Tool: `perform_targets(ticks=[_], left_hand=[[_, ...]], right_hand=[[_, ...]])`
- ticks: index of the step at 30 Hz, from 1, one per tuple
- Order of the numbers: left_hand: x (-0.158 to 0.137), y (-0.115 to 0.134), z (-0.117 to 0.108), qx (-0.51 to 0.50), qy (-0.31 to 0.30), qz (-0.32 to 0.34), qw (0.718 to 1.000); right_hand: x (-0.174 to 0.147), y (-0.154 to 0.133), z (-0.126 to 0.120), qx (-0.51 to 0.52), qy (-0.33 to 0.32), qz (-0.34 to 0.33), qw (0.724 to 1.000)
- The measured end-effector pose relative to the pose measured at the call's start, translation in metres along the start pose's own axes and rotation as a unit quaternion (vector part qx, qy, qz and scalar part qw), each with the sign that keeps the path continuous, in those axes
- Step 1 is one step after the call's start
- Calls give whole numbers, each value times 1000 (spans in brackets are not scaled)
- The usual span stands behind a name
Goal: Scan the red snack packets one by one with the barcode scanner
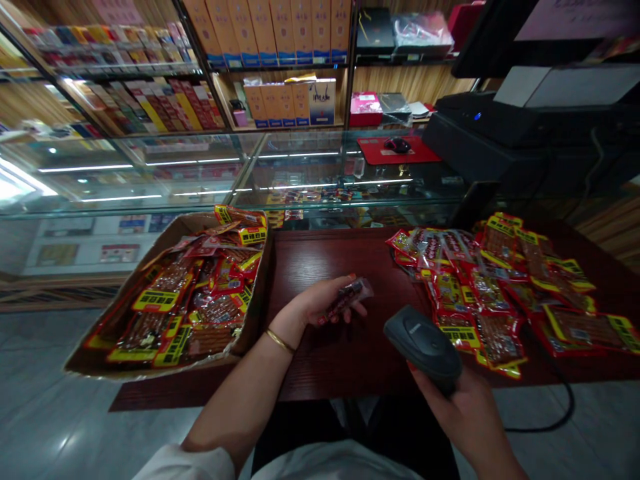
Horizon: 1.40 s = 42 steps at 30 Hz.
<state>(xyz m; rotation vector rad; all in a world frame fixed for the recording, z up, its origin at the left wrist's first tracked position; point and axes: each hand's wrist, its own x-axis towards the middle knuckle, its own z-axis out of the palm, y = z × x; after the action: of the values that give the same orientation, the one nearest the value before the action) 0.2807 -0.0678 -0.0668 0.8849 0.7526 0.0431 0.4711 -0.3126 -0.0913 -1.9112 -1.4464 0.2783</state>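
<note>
My left hand (320,301), with a gold bangle at the wrist, is closed around a small snack packet (346,297) in dark and clear wrapping. It is held over the middle of the dark red table (310,260). My right hand (460,407) grips a dark grey barcode scanner (425,347), its head tilted toward the left hand. To the left stands an open cardboard box (269,280) full of red and yellow snack packets (165,300). A loose pile of similar packets (470,280) lies on the right of the table.
A glass display counter (200,173) runs behind the table. On it are a mouse (397,145) on a red mat (370,152) and a black machine (525,133). The scanner's cable (565,407) loops at the right. Shelves with boxes (280,30) line the back wall.
</note>
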Motion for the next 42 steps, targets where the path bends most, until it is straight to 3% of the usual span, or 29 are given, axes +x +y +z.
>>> perform_targets(ticks=[6,9,12,15,17,19,21,24,26,29,33,35,36,38,42], left_hand=[[-5,2,10,-50,28,67,996],[2,8,25,-24,79,89,993],[22,20,54,36,107,110,988],[56,38,97,124,81,107,983],[83,50,132,214,44,154,964],[108,58,169,322,-1,260,910],[129,61,205,437,-33,355,826],[152,58,249,590,-44,396,702],[161,53,265,650,-37,417,635],[163,44,267,687,-54,489,535],[153,30,242,728,-83,555,393],[150,20,230,752,-83,559,340],[150,15,226,761,-82,555,326],[153,5,221,770,-76,540,331],[153,-4,217,748,-82,508,418]], right_hand=[[4,-16,-11,57,37,-4,998],[-1,-14,-20,84,47,14,995],[-10,-4,-29,115,46,43,991],[-21,9,-37,138,54,75,986],[-28,16,-41,145,67,94,983],[-35,22,-45,151,77,115,979],[-41,26,-47,154,87,138,974],[-51,32,-49,153,101,159,970],[-57,36,-51,145,108,162,970],[-65,43,-53,133,126,167,969],[-70,49,-56,128,137,154,970],[-70,48,-58,125,138,140,973],[-68,47,-59,121,140,131,974],[-65,43,-62,109,148,110,977],[-56,31,-64,87,162,64,981]])
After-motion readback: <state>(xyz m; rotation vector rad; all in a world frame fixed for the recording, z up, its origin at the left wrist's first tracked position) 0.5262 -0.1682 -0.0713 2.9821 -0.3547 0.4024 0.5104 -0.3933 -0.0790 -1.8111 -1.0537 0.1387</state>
